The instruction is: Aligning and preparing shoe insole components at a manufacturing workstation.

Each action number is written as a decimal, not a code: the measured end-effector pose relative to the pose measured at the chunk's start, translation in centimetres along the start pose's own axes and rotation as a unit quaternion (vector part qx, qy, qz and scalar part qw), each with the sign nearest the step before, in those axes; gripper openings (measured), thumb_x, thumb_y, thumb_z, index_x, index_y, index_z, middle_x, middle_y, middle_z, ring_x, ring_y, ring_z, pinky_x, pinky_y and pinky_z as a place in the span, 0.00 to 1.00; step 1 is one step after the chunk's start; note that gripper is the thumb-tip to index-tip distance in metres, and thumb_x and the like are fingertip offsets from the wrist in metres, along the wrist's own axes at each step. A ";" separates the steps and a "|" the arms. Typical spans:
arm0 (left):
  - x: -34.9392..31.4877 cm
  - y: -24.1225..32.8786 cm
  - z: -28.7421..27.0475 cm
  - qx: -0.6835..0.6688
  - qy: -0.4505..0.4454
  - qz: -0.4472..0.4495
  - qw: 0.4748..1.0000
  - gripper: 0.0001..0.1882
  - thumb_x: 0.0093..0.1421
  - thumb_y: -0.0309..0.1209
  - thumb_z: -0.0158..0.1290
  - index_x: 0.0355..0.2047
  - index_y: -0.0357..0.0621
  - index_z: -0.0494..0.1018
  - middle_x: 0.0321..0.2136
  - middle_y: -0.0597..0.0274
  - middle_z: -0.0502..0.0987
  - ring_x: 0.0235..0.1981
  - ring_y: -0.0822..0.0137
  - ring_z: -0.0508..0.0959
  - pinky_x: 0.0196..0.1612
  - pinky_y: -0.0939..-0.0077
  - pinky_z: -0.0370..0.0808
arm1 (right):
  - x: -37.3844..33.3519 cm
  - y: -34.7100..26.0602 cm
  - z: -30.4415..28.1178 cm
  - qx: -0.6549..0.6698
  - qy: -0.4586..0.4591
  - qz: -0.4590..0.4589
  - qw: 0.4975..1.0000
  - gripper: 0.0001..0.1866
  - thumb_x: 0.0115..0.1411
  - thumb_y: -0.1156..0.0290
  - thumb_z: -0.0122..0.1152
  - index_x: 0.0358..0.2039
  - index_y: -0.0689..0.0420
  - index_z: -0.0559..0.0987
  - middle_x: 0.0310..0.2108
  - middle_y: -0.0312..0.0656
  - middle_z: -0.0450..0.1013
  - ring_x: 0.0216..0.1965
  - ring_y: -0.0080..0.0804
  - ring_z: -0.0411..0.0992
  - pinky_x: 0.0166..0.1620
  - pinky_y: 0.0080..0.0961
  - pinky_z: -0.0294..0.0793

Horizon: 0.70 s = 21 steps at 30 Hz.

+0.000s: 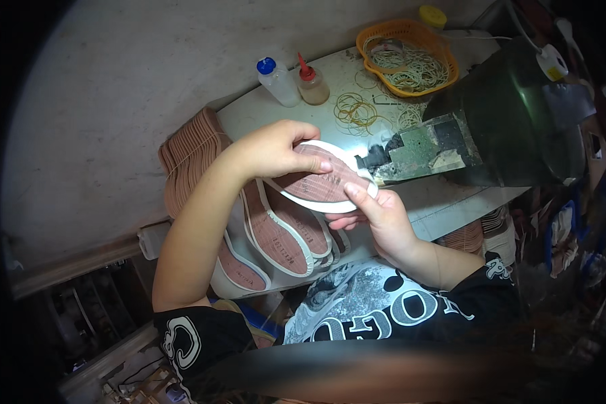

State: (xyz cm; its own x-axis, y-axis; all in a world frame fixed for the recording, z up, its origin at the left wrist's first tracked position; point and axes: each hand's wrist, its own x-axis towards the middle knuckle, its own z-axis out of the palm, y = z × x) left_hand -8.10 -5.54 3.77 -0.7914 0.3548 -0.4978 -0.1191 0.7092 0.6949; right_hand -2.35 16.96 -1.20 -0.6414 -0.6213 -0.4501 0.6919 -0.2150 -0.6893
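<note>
A pink shoe insole with a white rim is held up in front of me by both hands. My left hand grips its far left edge, thumb lying on the pink face. My right hand pinches the right end, thumb on top and fingers underneath. The insole's white rim is right by the dark metal tip of a green machine; whether they touch I cannot tell. Below my left wrist, several similar white-rimmed insoles lie overlapping on the pale tabletop.
A tall stack of pink insoles stands at the left. Farther back are a blue-capped bottle, a red-tipped bottle, loose rubber bands and an orange basket of bands. More stacked pieces sit below the table's right side.
</note>
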 end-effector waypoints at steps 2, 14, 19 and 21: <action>-0.7 0.3 0.6 -0.007 0.016 -0.021 1.000 0.21 0.51 0.46 0.62 0.28 0.39 0.72 0.20 0.68 0.70 0.25 0.76 0.68 0.28 0.78 0.66 | 0.3 0.2 -0.4 0.008 -0.009 0.000 1.000 0.19 0.65 0.58 0.51 0.43 0.63 0.76 0.33 0.44 0.78 0.29 0.26 0.77 0.34 0.18 0.75; -3.1 1.5 5.3 -0.060 0.040 -0.120 0.990 0.26 0.57 0.49 0.56 0.37 0.33 0.75 0.27 0.60 0.77 0.28 0.71 0.74 0.32 0.75 0.72 | 0.5 0.0 -2.0 -0.043 0.002 -0.040 0.998 0.17 0.62 0.57 0.56 0.38 0.60 0.79 0.31 0.39 0.77 0.30 0.23 0.76 0.36 0.22 0.75; -3.6 2.5 7.5 -0.123 0.071 -0.181 0.973 0.25 0.58 0.51 0.54 0.33 0.35 0.76 0.24 0.59 0.77 0.22 0.74 0.75 0.26 0.80 0.73 | 0.2 -0.1 -2.1 -0.039 -0.027 -0.044 0.998 0.17 0.60 0.56 0.58 0.38 0.58 0.79 0.32 0.37 0.77 0.32 0.24 0.76 0.37 0.24 0.76; -4.1 3.6 9.0 -0.297 0.118 -0.214 0.923 0.25 0.57 0.51 0.55 0.33 0.37 0.76 0.25 0.57 0.78 0.23 0.69 0.78 0.25 0.74 0.76 | -0.4 -0.2 -2.8 -0.066 -0.054 -0.034 0.996 0.17 0.58 0.57 0.60 0.38 0.57 0.79 0.32 0.36 0.77 0.32 0.24 0.76 0.36 0.22 0.75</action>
State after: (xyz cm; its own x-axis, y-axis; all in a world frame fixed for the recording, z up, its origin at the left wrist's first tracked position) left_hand 0.12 1.06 3.66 -0.6953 -0.0726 -0.7150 -0.7040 0.2691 0.6572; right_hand -3.14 19.35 -2.48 -0.6411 -0.6872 -0.3417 0.5944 -0.1629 -0.7875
